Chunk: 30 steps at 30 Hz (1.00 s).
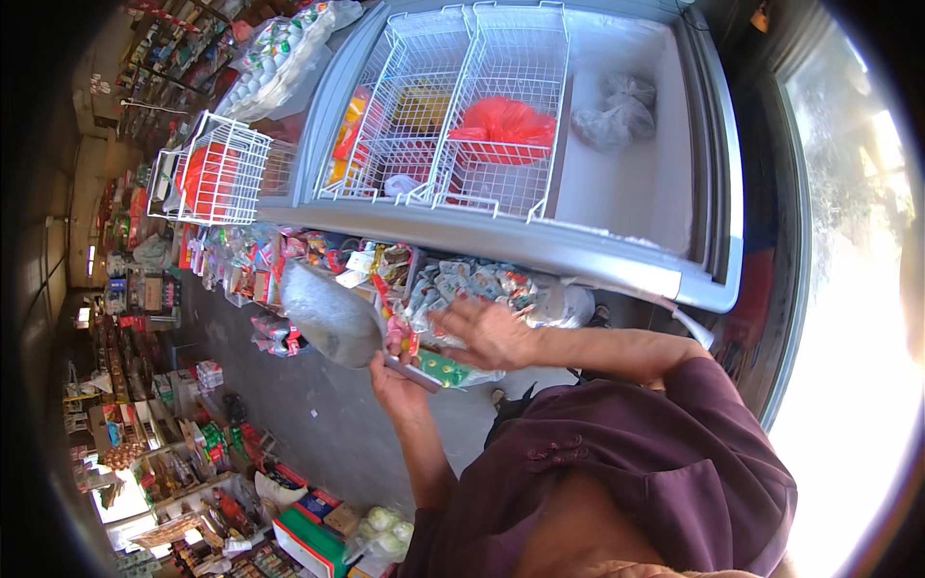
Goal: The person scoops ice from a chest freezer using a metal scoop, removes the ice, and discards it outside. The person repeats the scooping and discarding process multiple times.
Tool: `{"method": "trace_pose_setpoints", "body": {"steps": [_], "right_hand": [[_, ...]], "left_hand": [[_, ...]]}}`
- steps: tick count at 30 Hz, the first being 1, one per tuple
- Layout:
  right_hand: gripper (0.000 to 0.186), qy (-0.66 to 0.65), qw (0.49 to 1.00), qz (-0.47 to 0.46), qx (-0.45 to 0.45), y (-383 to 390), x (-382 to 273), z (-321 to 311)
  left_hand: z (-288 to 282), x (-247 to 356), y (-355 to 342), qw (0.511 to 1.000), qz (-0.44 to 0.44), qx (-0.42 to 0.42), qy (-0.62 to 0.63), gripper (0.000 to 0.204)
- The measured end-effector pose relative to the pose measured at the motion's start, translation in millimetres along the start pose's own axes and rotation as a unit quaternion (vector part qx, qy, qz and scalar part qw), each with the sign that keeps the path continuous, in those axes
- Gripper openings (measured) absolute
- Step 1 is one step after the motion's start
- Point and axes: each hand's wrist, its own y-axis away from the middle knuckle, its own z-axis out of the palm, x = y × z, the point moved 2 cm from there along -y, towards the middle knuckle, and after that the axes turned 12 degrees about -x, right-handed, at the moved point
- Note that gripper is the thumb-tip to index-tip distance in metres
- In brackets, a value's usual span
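My left hand (396,380) is closed around the short handle of a broad, rounded grey scoop (352,339). A pale, frosty-looking mass (313,294) covers the scoop's far part; I cannot tell whether it is ice. My right hand (487,332) is beside it, held in the air with its fingers apart and nothing in it. Beyond both hands stands an open chest freezer (617,258). White wire baskets (506,72) hang in its left and middle parts, one with a red plastic bag (506,125). A clear bag (614,114) lies in the freezer's right part.
Packaged goods (472,284) crowd the floor along the freezer's front. A white wire basket (214,169) with a red bag sits at its left end, near wrapped egg trays (275,63). Shelves and boxes (313,530) line the left. A bright glass door (838,144) is at right.
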Motion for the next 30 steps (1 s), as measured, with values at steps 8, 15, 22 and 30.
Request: {"method": "trace_pose_setpoints", "body": {"steps": [8, 15, 22, 30], "right_hand": [[0.050, 0.285, 0.956, -0.034, -0.068, 54.7, 127.4, -49.4], [0.050, 0.201, 0.978, 0.034, -0.047, 56.9, 138.1, -52.6], [0.047, 0.252, 0.967, 0.010, -0.030, 55.9, 135.5, -58.7], [0.051, 0.216, 0.976, 0.033, -0.025, 50.5, 140.2, -50.2]], "left_hand": [[77.7, -35.2, 3.0, 0.993, 0.023, 0.100, -0.054, 0.022], [67.6, -48.1, -5.0, 0.992, 0.009, 0.128, -0.016, 0.019], [64.3, -47.3, -34.5, 0.991, -0.016, 0.126, -0.042, 0.017], [56.6, -44.7, -57.1, 0.993, -0.045, 0.102, -0.037, 0.019]]}}
